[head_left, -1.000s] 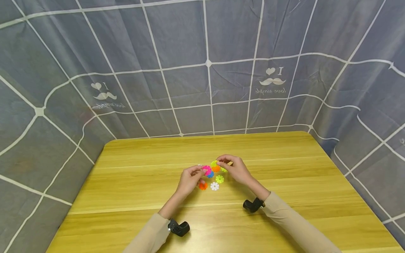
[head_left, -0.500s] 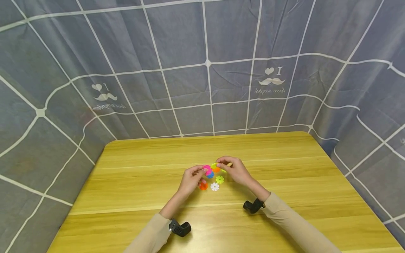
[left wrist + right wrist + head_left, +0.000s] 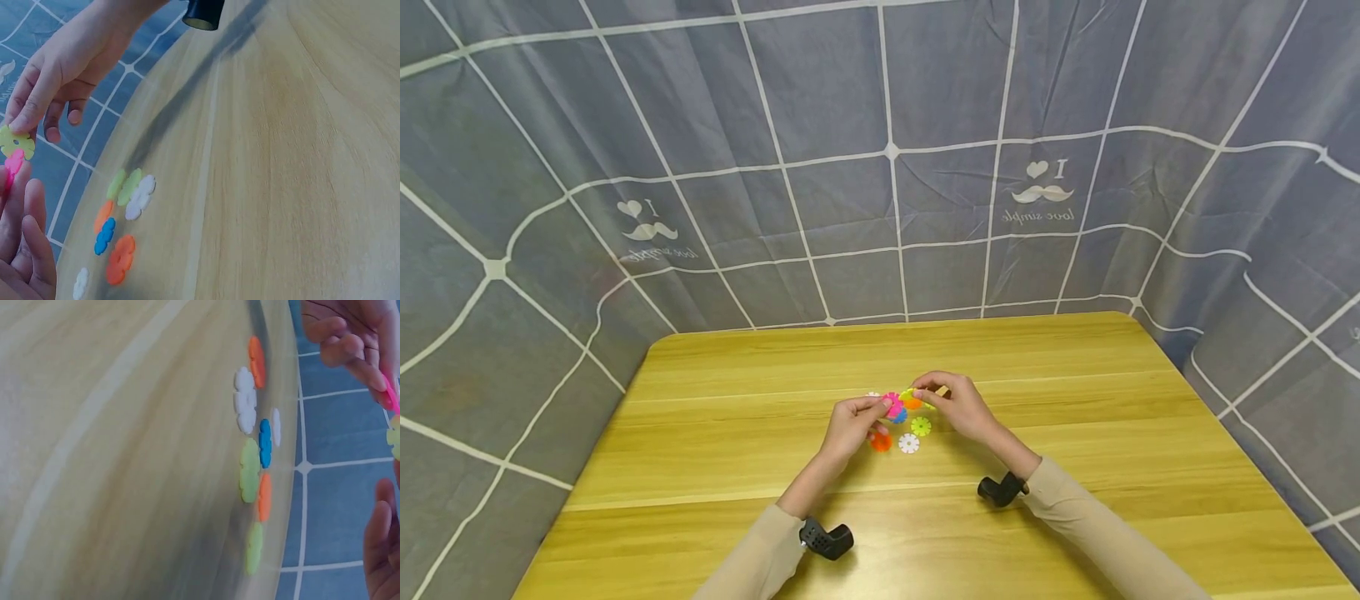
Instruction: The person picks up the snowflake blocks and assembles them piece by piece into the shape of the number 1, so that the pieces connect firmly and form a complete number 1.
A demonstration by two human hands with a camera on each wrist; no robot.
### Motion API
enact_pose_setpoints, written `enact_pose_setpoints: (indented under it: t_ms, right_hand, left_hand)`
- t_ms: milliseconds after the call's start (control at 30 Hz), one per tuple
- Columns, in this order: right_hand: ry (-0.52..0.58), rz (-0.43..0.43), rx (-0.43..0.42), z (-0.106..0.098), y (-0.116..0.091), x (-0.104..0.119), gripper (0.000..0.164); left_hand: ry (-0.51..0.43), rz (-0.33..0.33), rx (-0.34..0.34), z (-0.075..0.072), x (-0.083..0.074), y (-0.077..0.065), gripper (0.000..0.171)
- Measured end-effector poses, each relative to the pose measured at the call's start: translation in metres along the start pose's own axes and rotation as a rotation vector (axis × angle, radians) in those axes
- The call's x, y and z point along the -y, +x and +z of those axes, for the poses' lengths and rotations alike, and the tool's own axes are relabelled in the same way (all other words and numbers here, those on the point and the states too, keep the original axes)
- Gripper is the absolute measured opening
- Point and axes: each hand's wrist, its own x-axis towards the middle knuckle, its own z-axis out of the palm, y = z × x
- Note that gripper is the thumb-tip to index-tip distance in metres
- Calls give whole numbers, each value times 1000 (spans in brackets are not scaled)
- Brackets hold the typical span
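Above the table, my left hand (image 3: 848,432) pinches a pink notched plastic disc (image 3: 894,406) between thumb and fingers. From the other side, my right hand (image 3: 964,408) pinches a yellow notched disc (image 3: 14,142) by its edge. The two discs meet edge to edge in the left wrist view; whether their notches interlock I cannot tell. Below them lie loose discs of the same kind: an orange one (image 3: 882,442), a white one (image 3: 909,443), a yellow-green one (image 3: 921,427) and a blue one (image 3: 901,416). Farther back are another orange disc (image 3: 265,497), a second yellow-green disc (image 3: 254,549) and a second white disc (image 3: 276,427).
A wooden table (image 3: 722,450) carries the discs near its middle. Behind and beside it hangs a grey curtain (image 3: 835,200) with white lines. Each wrist wears a black camera mount, one being the left mount (image 3: 826,540).
The yellow disc in my right hand has tilted and come down slightly, close against the pink disc. My left hand has barely moved, and the loose discs lie as before.
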Motion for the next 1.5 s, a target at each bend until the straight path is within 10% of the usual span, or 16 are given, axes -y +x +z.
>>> enact_pose_setpoints:
  t_ms: [667,1500]
  right_hand:
    - [-1,-73,-62,8,-5,2,6]
    - [-10,-86,-97,0,0,12,13]
  left_hand:
    - [0,-40,-42,6,-14,0,21]
    - [-127,29,89,-2,-13,-1,34]
